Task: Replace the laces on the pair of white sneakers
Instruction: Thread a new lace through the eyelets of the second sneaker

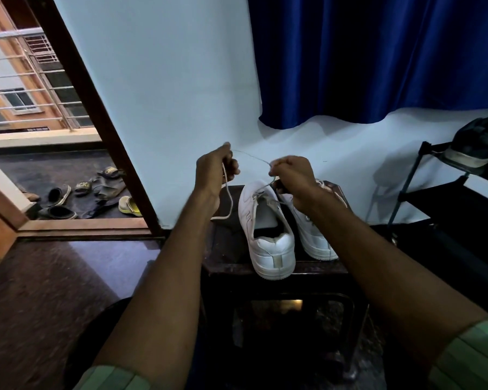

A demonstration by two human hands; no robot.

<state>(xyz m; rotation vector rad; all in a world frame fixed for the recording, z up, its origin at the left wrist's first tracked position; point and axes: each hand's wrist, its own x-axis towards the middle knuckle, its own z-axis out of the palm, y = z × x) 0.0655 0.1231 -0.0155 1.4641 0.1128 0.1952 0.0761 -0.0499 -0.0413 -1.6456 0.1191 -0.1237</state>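
Two white sneakers stand heel-toward-me on a dark stool point(226, 266): the left sneaker point(268, 237) and, partly behind my right forearm, the right sneaker point(313, 237). A white lace point(228, 198) runs from the left sneaker's upper eyelets up to both hands. My left hand point(214, 170) grips the lace above and left of the shoe, with a loose end hanging down to the stool. My right hand point(292, 175) pinches another part of the lace just above the sneaker's tongue. A thin stretch of lace spans between the two hands.
A pale wall and a blue curtain point(378, 60) lie behind the stool. At the left, an open doorway point(54, 175) shows several sandals on a dark floor. A black shoe rack point(448, 192) with a dark shoe stands at the right.
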